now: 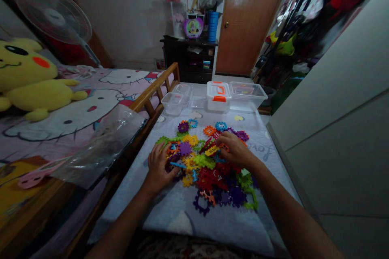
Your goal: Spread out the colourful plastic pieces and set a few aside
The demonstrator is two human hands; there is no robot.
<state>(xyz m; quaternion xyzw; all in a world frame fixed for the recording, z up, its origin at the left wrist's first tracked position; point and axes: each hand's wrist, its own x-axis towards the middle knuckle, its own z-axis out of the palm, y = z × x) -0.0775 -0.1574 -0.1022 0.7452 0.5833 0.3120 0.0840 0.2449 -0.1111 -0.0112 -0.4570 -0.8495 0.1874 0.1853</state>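
A loose pile of toothed plastic building pieces lies on the cloth, in purple, yellow, green, red, blue and orange. At the pile's left side, my left hand (159,168) rests with thumb and fingers apart around several pieces, near a purple square piece (185,148) and a thin blue piece (178,165). My right hand (233,149) reaches over the right part with curled fingers on an orange piece (224,147); its fingertips are partly hidden. A yellow piece (212,151) sits beside those fingertips. Dark purple pieces (238,195) lie at the near edge.
Beyond the pile stand a lidded clear box (218,103) with orange latches, a larger open clear bin (247,94) and smaller clear containers (172,104). A wooden bed rail (154,89) borders the left; a white cabinet (343,129) stands right. A plastic bag (103,145) lies on the bed.
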